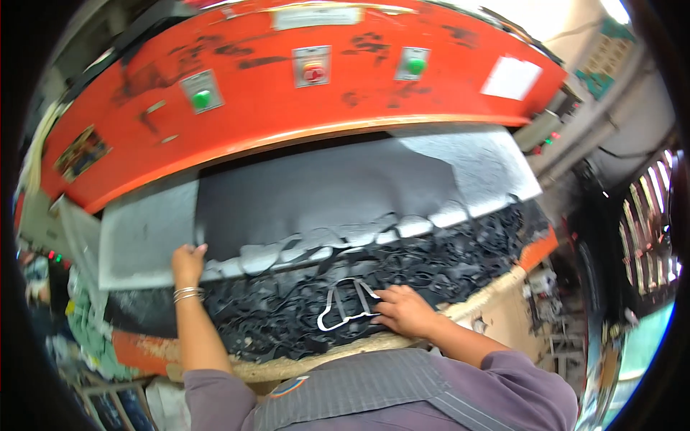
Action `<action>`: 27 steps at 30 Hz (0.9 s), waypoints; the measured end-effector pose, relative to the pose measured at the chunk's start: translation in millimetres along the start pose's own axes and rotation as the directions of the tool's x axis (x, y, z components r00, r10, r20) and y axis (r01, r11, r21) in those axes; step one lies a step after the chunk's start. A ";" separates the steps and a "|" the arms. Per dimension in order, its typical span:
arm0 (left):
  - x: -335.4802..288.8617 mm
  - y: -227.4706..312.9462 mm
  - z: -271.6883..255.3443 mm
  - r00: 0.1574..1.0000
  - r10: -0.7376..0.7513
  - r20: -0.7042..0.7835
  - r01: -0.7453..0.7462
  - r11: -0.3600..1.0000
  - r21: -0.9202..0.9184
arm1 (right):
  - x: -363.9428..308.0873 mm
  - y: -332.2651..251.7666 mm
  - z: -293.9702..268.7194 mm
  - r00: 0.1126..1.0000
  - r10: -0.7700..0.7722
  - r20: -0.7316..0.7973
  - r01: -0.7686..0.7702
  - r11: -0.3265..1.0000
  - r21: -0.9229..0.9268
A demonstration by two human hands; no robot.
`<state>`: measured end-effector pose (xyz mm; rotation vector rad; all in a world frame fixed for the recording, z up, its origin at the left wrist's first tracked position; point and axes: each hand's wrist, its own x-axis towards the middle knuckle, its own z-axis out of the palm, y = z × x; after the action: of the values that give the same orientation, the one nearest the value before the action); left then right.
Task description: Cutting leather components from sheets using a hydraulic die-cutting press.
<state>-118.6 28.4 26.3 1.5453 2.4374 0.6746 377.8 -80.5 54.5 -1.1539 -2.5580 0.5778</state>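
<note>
A wide black sheet, smooth like leather or rubber, lies on the pale metal bed of a press. Its near edge is scalloped, with cut-out curves along it. At the sheet's near left corner my left hand is closed, thumb and fingers pinching that edge. My right hand grips the right side of a metal cutting die, a curved outline frame with cross bars. The die is held over a heap of black scraps in front of the bed; whether it touches them I cannot tell.
The red press beam spans the far side above the bed, carrying two green buttons and a red one. A rough pale edge borders the scraps nearest me. Green cloth or bags hang at the left.
</note>
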 end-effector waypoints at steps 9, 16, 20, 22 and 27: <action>-69.5 -8.5 -3.7 0.891 0.383 -0.244 -0.420 0.899 -0.122 | 21.1 -5.6 -66.6 0.945 0.167 -0.280 -0.098 0.965 0.245; -73.3 -5.6 1.0 0.934 0.293 -0.204 -0.339 0.907 -0.249 | 199.9 -77.1 24.5 0.933 0.001 -0.361 0.102 0.958 0.267; -74.7 -12.2 10.2 0.938 0.275 -0.209 -0.334 0.878 -0.344 | 256.4 -77.2 57.9 0.942 0.023 -0.334 0.049 0.978 0.204; -76.3 -14.1 7.7 0.940 0.281 -0.194 -0.333 0.876 -0.348 | 265.8 -70.5 64.5 0.925 0.081 -0.372 -0.026 0.989 0.149; -71.5 -13.1 0.3 0.943 0.320 -0.095 -0.334 0.914 -0.233 | 263.2 -57.8 77.9 0.852 0.216 -0.476 -0.194 0.976 0.097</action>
<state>-97.3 -40.0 13.6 1.8652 2.0463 1.0461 139.3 65.9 34.8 -1.3651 -2.0012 0.3306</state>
